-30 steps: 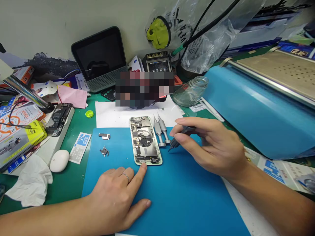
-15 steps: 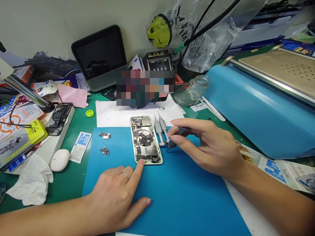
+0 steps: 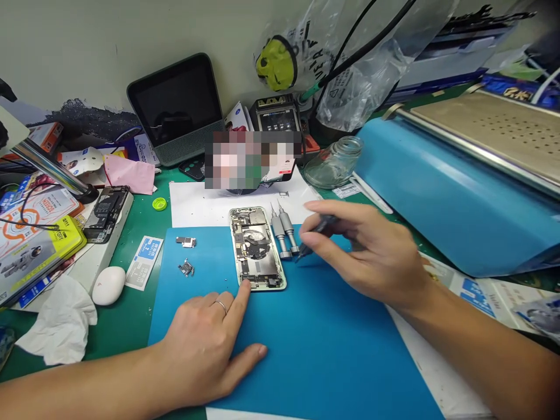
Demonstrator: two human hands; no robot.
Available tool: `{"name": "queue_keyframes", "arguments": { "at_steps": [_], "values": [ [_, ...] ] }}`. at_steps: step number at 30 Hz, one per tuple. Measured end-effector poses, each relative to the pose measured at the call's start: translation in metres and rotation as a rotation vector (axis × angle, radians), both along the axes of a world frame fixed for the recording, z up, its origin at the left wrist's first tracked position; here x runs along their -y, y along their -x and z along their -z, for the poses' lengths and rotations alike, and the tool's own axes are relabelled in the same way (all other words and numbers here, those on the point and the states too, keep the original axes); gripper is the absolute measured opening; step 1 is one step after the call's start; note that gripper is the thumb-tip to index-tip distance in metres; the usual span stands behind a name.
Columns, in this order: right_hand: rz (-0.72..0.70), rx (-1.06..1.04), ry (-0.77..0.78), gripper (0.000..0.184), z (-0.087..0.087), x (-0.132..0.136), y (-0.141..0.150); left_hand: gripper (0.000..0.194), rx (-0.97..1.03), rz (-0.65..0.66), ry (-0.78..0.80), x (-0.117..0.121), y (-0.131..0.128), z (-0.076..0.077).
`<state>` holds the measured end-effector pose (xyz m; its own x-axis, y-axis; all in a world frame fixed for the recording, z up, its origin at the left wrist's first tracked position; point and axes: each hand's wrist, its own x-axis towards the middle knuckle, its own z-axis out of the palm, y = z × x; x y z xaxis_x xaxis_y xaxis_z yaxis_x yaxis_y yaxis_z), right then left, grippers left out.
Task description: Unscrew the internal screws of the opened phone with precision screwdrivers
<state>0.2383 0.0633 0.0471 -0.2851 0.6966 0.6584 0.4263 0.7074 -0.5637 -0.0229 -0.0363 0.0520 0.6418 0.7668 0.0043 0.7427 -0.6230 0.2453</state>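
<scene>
An opened smartphone (image 3: pixel 258 251) lies on the blue mat (image 3: pixel 297 356), its circuit boards and round coil exposed. My left hand (image 3: pixel 205 344) rests at its lower end, index fingertip touching the bottom edge, thumb spread, nothing held. To the right of the phone, my right hand (image 3: pixel 371 251) pinches a dark fine-tipped tool (image 3: pixel 308 245), tip angled down near the mat; its exact kind is partly hidden by the fingers. Between phone and hand lie two grey precision screwdrivers (image 3: pixel 284 227). Left of the phone sit a small metal bracket (image 3: pixel 186 241) and a cluster of small parts (image 3: pixel 186 267).
At left are a white earbud case (image 3: pixel 108 286), a crumpled tissue (image 3: pixel 59 326), another phone's innards (image 3: pixel 106 213) and a yellow box (image 3: pixel 39 259). Behind stand a smart display (image 3: pixel 177 111) and a glass jar (image 3: pixel 335 163). A large blue machine (image 3: pixel 437 204) occupies the right.
The whole view has shifted slightly. The left fingertip stays at the phone's lower end, and the right hand still holds the dark tool beside the screwdrivers, with little movement.
</scene>
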Motion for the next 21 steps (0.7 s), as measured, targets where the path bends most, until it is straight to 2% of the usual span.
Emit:
{"name": "queue_keyframes", "arguments": {
  "at_steps": [2, 4, 7, 9, 14, 18, 21],
  "values": [
    [0.104, -0.120, 0.014, 0.043, 0.000, 0.000, -0.001, 0.065, -0.001, 0.001, 0.003, 0.000, 0.000, 0.000],
    [0.146, -0.206, 0.069, 0.042, -0.001, -0.002, 0.000, 0.065, -0.006, 0.004, -0.009, 0.001, 0.001, 0.000],
    [0.100, -0.220, 0.135, 0.043, 0.000, -0.006, 0.002, 0.063, -0.003, 0.009, -0.046, 0.002, 0.003, 0.000],
    [0.068, -0.179, 0.119, 0.051, 0.000, -0.008, 0.003, 0.062, 0.009, 0.015, -0.064, 0.001, 0.003, 0.001],
    [0.008, -0.007, -0.146, 0.073, -0.003, -0.006, 0.004, 0.061, 0.015, 0.024, -0.107, -0.001, 0.003, 0.002],
    [0.027, 0.092, -0.306, 0.069, -0.009, -0.006, 0.004, 0.061, 0.019, 0.018, -0.136, -0.001, 0.003, 0.002],
    [0.024, 0.139, -0.365, 0.064, -0.011, -0.007, 0.004, 0.061, 0.031, 0.019, -0.139, -0.001, 0.003, 0.002]
  ]
}}
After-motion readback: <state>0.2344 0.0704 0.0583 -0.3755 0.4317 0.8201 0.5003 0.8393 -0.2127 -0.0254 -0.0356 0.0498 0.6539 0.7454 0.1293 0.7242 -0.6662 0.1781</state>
